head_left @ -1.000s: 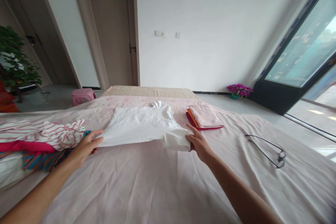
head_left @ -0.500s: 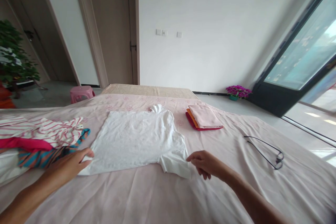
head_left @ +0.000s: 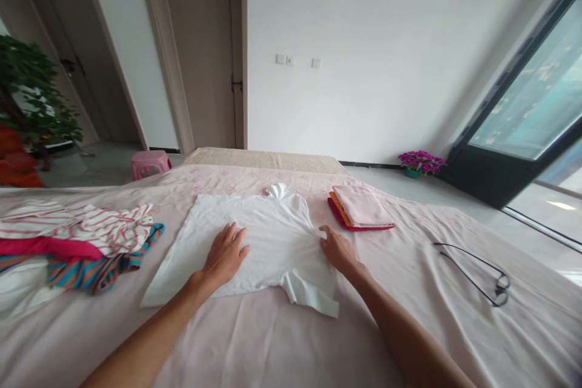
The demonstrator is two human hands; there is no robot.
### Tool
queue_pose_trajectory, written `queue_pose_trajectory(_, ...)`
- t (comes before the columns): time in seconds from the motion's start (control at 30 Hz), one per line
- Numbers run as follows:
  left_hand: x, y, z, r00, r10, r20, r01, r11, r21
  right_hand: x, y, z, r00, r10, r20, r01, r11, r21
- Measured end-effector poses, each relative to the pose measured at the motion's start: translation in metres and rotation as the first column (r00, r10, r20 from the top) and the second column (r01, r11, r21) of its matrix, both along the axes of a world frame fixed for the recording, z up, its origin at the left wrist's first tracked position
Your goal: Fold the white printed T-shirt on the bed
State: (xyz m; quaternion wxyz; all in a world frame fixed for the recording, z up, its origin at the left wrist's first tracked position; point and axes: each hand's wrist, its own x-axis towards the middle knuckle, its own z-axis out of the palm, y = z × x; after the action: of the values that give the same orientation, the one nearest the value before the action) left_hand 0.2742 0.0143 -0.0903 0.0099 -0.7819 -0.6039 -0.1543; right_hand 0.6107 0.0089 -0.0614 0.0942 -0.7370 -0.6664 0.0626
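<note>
A white T-shirt lies spread flat on its side across the bed, its hem to the left and its neck to the right. My left hand rests palm down on the shirt's body, fingers spread. At the neck edge is my right hand, its fingers curled and closed on the fabric. One short sleeve points toward me; the other sleeve is bunched at the far side.
Rumpled striped clothes lie at the left. A folded stack in pink, orange and red sits beyond my right hand. Black-framed glasses rest on the pink bedsheet at the right. A pink stool stands past the bed.
My left hand has moved from the hem onto the middle of the shirt. My right hand has shifted from near the close sleeve up to the neck edge.
</note>
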Motion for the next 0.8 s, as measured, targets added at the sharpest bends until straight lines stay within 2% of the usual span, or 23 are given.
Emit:
queue_pose_trajectory(0.1,-0.002,-0.002,-0.010,0.997,0.060,-0.047,-0.061,0.998,-0.011,0.014,-0.002,0.005,1.000,-0.022,0.007,0.022,1.000,-0.014)
queue_pose_trajectory(0.2,0.008,0.001,-0.008,0.994,0.093,-0.053,-0.097,0.993,-0.068,0.004,0.005,0.014,0.996,0.054,0.066,-0.060,0.993,0.101)
queue_pose_trajectory(0.27,0.025,0.007,-0.004,0.999,0.042,-0.018,-0.043,0.998,-0.054,-0.017,0.013,0.016,0.980,0.177,0.093,-0.191,0.965,0.178)
queue_pose_trajectory(0.33,0.045,0.018,-0.001,0.997,-0.063,0.036,0.063,0.998,-0.002,-0.042,0.024,0.012,0.942,0.324,0.091,-0.336,0.919,0.205)
queue_pose_trajectory(0.4,0.061,0.029,-0.002,0.987,-0.141,0.071,0.140,0.990,0.020,-0.063,0.034,0.002,0.894,0.439,0.094,-0.448,0.872,0.196)
queue_pose_trajectory(0.47,0.066,0.038,-0.006,0.982,-0.172,0.077,0.171,0.985,0.017,-0.075,0.042,-0.012,0.864,0.491,0.110,-0.503,0.848,0.165)
queue_pose_trajectory(0.6,0.044,0.055,-0.012,0.994,-0.106,0.020,0.106,0.994,-0.007,-0.073,0.050,-0.033,0.868,0.469,0.165,-0.491,0.860,0.140)
queue_pose_trajectory(0.8,-0.035,0.084,-0.014,0.993,0.105,-0.051,-0.108,0.992,-0.061,-0.059,0.052,-0.043,0.886,0.422,0.192,-0.453,0.877,0.159)
